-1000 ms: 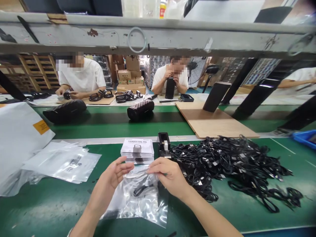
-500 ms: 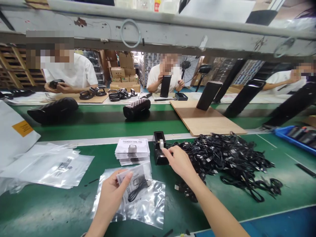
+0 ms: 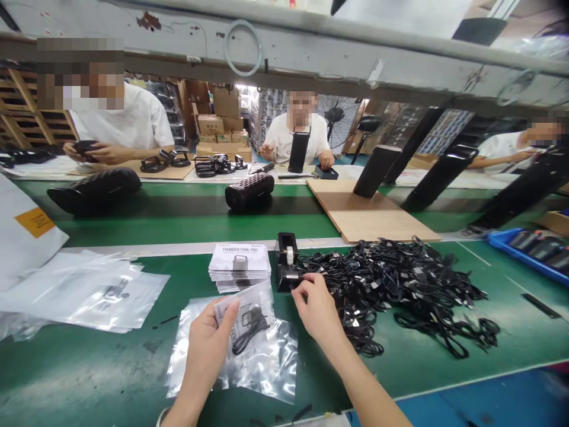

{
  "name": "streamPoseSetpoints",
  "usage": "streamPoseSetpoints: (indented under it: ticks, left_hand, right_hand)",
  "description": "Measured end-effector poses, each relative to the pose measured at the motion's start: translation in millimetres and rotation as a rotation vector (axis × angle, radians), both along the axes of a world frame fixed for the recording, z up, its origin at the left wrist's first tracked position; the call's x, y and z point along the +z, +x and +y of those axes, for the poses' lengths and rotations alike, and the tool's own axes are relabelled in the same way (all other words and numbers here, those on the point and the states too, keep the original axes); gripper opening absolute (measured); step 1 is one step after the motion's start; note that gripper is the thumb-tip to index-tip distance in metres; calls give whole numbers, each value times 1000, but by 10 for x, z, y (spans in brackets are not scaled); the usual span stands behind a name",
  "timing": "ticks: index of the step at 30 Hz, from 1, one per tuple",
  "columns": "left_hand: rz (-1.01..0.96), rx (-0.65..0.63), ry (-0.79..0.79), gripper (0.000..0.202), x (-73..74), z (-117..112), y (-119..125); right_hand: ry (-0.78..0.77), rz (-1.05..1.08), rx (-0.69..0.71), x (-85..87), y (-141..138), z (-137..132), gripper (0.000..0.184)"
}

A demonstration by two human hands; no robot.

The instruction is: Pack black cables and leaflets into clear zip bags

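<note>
My left hand [image 3: 212, 339] holds a small clear plastic bag [image 3: 250, 318] with a black coiled cable inside, folded over at the top, above other filled clear bags [image 3: 271, 367] lying on the green table. My right hand [image 3: 316, 308] is at the front of a black tape dispenser [image 3: 285, 268], fingers pinched at its cutting edge. A stack of white "Thunder Trail Pro" booklets [image 3: 239, 265] lies just behind the bag. A big heap of black cables [image 3: 400, 284] spreads to the right of my right hand.
Empty clear bags [image 3: 95, 293] and a white sack [image 3: 24, 231] lie at left. Black speakers [image 3: 249, 191] ride the green conveyor [image 3: 178, 219] beyond. A wooden board [image 3: 373, 216] and a blue tray [image 3: 528, 249] sit at right. Other people work across the conveyor.
My right hand left the bag, reached to the tape dispenser, then drew down to its front edge. My left hand kept the folded bag and lifted it slightly.
</note>
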State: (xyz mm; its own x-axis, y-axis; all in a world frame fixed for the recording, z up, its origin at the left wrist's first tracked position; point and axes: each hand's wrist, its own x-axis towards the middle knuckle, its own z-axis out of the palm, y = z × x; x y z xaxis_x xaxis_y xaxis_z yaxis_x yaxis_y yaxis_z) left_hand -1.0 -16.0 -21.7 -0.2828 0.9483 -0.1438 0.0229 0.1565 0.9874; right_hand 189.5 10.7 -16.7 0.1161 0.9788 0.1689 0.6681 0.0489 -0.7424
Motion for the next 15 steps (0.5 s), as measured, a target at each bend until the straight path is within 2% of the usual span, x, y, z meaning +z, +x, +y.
streamPoseSetpoints:
  ticks: [2,4,7,10,12,15]
  left_hand:
    - [25,10,23,37,15,-6,16]
    - [57,14,47,36,42,-22,36]
    - [101,6,72,33,90,-67,71]
    - [86,12,63,32,104,-119,95]
    - [21,29,48,31,79,-146,97]
    - [-111,33,37,33,18,-190,46]
  right_hand:
    - [68,-93,-2,122,-80,-113,17]
    - [98,17,86,232,-205,-227,17]
    - [-45,288,288,257,-433,-313,21]
    - [-194,379,299,144,-607,-263,24]
    - [-250,350,282,89,-663,-211,26]
    - [-267,132,256,93,-693,-198,36]
